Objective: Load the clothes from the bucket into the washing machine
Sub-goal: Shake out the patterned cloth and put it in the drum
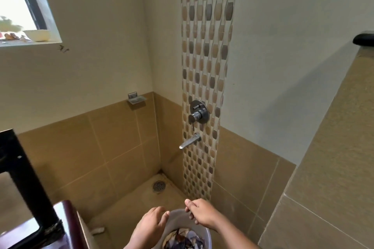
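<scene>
Task looks barely started: the clothes are all inside the bucket, a jumble of white, purple & dark fabric, nothing lifted out yet. The bucket sits at the bottom edge of view, on the shower floor, w/ the floor drain beyond it and the wall spout higher up past that. To the bucket's left is a maroon-topped appliance w/ a dark raised frame, prob. the washing machine, but can't tell for sure. Still left, as I judge it: carry or empty the whole load across into the machine.

Hands: both at the bucket's far rim. Left hand curls over the rim's left side, fingers bent round the edge. Right hand grips the rim's top-right part, fingers hooked over it, forearm coming in from the lower right. Reads as a two-hand hold ready to lift or tip the bucket.
</scene>
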`<control>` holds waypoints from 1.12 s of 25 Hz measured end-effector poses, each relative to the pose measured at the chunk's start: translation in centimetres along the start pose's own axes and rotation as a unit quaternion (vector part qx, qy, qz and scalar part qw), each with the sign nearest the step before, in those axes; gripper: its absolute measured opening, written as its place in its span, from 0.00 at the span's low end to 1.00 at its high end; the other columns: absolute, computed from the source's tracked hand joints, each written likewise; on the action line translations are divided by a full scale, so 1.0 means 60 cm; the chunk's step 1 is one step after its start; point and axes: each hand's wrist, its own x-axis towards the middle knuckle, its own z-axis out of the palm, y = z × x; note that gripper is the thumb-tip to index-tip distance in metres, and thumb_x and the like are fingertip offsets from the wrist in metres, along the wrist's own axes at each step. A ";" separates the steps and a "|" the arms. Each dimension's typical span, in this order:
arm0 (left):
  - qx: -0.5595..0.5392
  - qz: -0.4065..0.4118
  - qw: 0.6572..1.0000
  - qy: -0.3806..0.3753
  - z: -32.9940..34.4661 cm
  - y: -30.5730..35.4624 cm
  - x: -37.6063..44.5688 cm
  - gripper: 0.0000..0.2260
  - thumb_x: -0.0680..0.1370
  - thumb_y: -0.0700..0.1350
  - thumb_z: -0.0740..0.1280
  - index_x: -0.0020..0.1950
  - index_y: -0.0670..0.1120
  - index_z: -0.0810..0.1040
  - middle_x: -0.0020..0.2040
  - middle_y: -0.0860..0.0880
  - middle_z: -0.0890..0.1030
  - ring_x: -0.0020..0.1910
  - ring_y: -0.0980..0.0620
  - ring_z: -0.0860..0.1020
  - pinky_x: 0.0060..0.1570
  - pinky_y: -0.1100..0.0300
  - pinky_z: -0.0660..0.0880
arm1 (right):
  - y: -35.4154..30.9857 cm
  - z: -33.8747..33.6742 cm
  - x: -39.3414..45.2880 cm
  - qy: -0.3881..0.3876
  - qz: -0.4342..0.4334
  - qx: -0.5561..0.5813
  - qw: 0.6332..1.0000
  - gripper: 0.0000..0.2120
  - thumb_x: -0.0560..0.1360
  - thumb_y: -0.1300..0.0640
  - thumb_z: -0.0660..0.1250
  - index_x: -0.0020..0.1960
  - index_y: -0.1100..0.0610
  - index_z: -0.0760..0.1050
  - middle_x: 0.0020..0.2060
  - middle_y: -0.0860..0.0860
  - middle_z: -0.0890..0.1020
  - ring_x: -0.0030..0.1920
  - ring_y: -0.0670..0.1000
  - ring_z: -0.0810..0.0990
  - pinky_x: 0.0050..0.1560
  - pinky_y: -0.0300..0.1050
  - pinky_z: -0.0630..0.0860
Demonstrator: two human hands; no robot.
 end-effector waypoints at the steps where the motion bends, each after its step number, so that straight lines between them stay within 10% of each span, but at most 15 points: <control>1: 0.001 -0.006 1.000 -0.007 0.002 -0.004 0.008 0.15 0.82 0.56 0.56 0.61 0.52 0.76 0.60 0.51 0.78 0.63 0.54 0.75 0.58 0.62 0.68 | 0.006 0.000 0.009 -0.001 0.006 -0.005 1.000 0.20 0.81 0.42 0.52 0.38 0.50 0.74 0.34 0.44 0.78 0.34 0.42 0.74 0.51 0.47 0.75; 15: -0.057 -0.147 0.983 -0.089 0.103 -0.041 0.068 0.14 0.82 0.51 0.59 0.58 0.44 0.79 0.56 0.43 0.82 0.58 0.44 0.79 0.53 0.56 0.72 | 0.131 -0.006 0.172 -0.082 0.053 -0.077 0.992 0.25 0.82 0.43 0.51 0.57 0.59 0.79 0.57 0.57 0.81 0.59 0.56 0.77 0.55 0.45 0.70; 19: -0.055 -0.186 0.972 -0.134 0.182 -0.066 0.083 0.15 0.81 0.49 0.61 0.63 0.43 0.77 0.62 0.41 0.79 0.61 0.43 0.76 0.56 0.56 0.72 | 0.199 0.020 0.229 -0.116 0.073 -0.084 0.987 0.21 0.83 0.44 0.51 0.46 0.56 0.77 0.49 0.57 0.79 0.55 0.55 0.77 0.48 0.44 0.67; 28: -0.049 -0.247 0.928 -0.274 0.424 -0.243 0.128 0.18 0.79 0.46 0.63 0.68 0.40 0.72 0.67 0.38 0.75 0.65 0.40 0.73 0.61 0.53 0.71 | 0.430 0.183 0.320 -0.183 0.152 -0.115 0.964 0.15 0.81 0.50 0.58 0.59 0.58 0.77 0.56 0.57 0.82 0.58 0.56 0.78 0.50 0.42 0.69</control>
